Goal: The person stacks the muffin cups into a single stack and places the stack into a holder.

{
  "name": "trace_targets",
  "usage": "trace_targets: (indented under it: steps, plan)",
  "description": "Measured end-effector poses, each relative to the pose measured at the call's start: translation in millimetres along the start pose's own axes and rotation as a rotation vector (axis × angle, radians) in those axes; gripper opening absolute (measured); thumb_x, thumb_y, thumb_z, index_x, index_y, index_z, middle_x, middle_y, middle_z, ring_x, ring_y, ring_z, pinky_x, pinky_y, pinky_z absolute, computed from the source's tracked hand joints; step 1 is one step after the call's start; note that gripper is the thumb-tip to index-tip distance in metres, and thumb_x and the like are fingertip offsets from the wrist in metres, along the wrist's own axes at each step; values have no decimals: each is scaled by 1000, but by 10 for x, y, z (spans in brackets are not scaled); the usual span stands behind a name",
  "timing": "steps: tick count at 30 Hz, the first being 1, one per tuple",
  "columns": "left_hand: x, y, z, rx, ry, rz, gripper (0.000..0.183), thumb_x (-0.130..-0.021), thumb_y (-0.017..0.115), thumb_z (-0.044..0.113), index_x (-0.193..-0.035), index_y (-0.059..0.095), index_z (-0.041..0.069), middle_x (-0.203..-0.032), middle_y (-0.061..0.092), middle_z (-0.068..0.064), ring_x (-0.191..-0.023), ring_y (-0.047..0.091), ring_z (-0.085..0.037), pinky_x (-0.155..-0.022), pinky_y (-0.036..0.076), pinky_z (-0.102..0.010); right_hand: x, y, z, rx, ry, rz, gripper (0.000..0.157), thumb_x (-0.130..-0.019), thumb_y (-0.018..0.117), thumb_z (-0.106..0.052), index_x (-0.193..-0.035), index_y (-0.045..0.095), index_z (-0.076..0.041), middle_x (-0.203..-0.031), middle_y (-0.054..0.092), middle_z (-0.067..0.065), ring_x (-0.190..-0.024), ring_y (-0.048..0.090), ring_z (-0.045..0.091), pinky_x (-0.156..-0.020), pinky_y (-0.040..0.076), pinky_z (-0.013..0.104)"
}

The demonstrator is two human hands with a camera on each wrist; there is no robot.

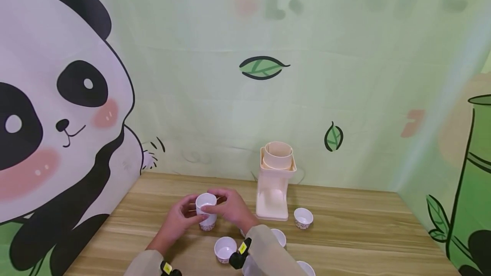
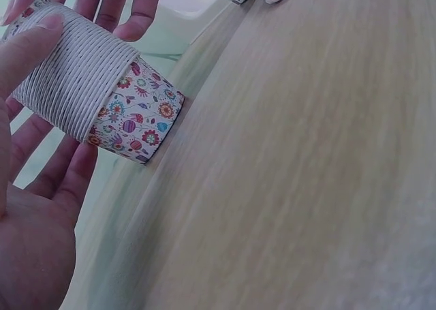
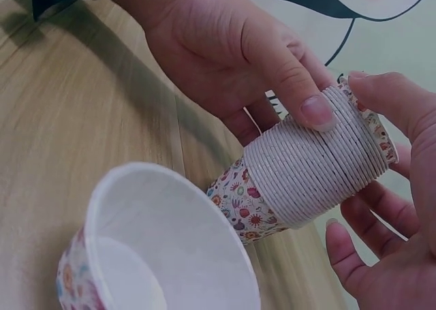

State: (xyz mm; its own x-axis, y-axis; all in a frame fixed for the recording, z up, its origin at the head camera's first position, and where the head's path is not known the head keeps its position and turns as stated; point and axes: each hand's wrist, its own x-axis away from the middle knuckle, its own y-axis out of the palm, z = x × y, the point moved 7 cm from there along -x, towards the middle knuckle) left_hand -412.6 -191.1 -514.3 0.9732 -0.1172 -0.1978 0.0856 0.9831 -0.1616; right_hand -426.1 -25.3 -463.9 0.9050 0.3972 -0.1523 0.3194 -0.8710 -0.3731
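Note:
A tall stack of nested paper cups [image 1: 207, 225] stands upright on the table's left part, floral at the base, with several white rims bunched above it. My left hand [image 1: 179, 217] grips the stack from the left, thumb across the rims. From the other side my right hand [image 1: 232, 208] holds its upper part, thumb near the top rim. In the left wrist view the base of the stack [image 2: 139, 112] is close to the wood. The right wrist view shows both hands around the stack [image 3: 313, 167], with one loose paper cup [image 3: 170, 235] in front.
Behind and to the right stands a pale pink holder [image 1: 272, 199] with a round collar on top. Loose paper cups sit around it and nearer me, among them one at the right [image 1: 303, 218] and one in front [image 1: 225, 249]. My right sleeve [image 1: 268, 248] partly covers others.

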Motion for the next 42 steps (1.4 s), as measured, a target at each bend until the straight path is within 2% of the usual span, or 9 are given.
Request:
trace_targets:
  steps: [11,18,22,28,34,42]
  plan:
    - [19,23,12,-36,6,1,62,-82,85,9,-138,58,6,-126,67,-24,-108,70,-32,-88,58,-23,18,-11,16,22,17,-11,50,-81,88,-32,-126,73,-17,-112,75,0,-96,63,16,-78,52,26]
    - [22,31,15,-26,21,-4,62,-82,85,7,-138,57,4,-125,68,-24,-103,71,-25,-87,57,-22,46,-55,-17,21,19,-2,54,-83,87,-30,-131,70,-16,-112,73,1,-100,64,18,-80,55,29]
    - [23,33,30,-26,15,-1,63,-82,85,8,-138,57,5,-125,68,-24,-104,71,-27,-87,57,-22,85,-119,-51,25,37,-8,52,-85,85,-31,-133,69,-18,-117,72,3,-103,64,19,-78,56,30]
    - [19,28,35,-35,-1,7,64,-81,86,9,-138,57,6,-124,68,-23,-106,70,-29,-88,57,-23,143,-240,-124,85,18,-19,51,-87,81,-37,-133,68,-21,-121,71,6,-107,65,19,-82,56,32]
    - [15,25,41,-28,0,10,65,-81,86,7,-139,57,5,-124,69,-23,-107,70,-29,-89,56,-23,224,-385,-159,91,-6,-23,51,-88,80,-39,-134,67,-21,-125,71,3,-111,64,20,-90,56,38]
    - [0,17,22,-28,-4,10,66,-81,86,7,-139,57,4,-123,68,-23,-106,70,-30,-88,56,-23,387,-575,-235,96,-44,-21,51,-88,80,-40,-134,67,-23,-127,70,-1,-114,65,25,-93,55,37]
